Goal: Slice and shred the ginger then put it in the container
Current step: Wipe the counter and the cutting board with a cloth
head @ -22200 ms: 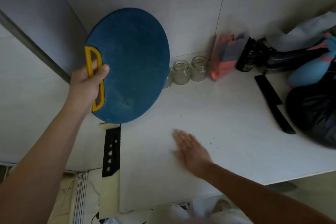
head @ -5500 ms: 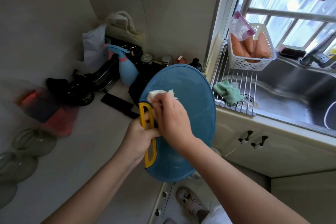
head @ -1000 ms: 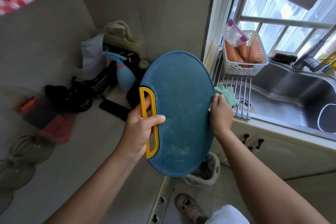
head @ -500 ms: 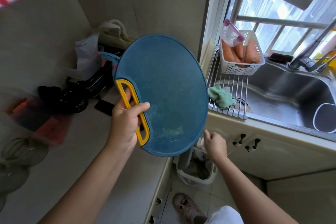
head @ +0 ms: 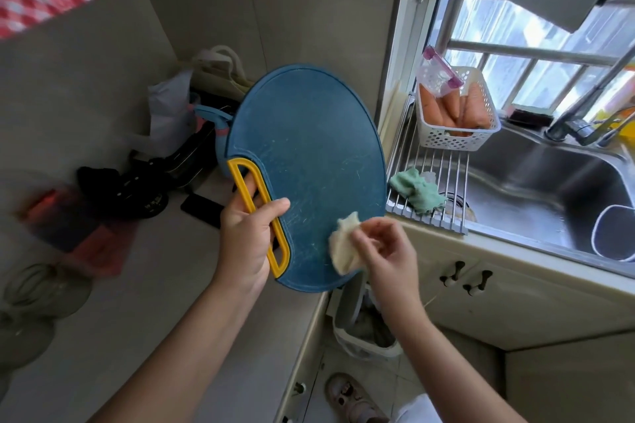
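Here, one round dark-blue plastic cutting board [head: 309, 165] is held up off the pale countertop [head: 154, 285], tilted with its scratched face toward the camera and its lower edge out past the counter's edge. The left hand [head: 245, 237] grips the board's single yellow loop handle [head: 256, 203], fingers through the loop and thumb lying across the blue face. The right hand [head: 385, 251] pinches one crumpled off-white paper wad [head: 343, 247] that overlaps the board's lower right part.

Below the board, one pale waste bin [head: 364, 330] stands on the floor, and one shoe [head: 347, 395] shows near it. To the right, two dark knobs [head: 452, 273] sit on the cream cabinet doors. Above them, one green cloth [head: 417, 189] lies on a metal bar rack [head: 446, 175] across the steel sink [head: 536, 189]. One white perforated basket [head: 453, 137] on that rack holds at least three carrots [head: 443, 110] and one clear zip bag [head: 434, 79].
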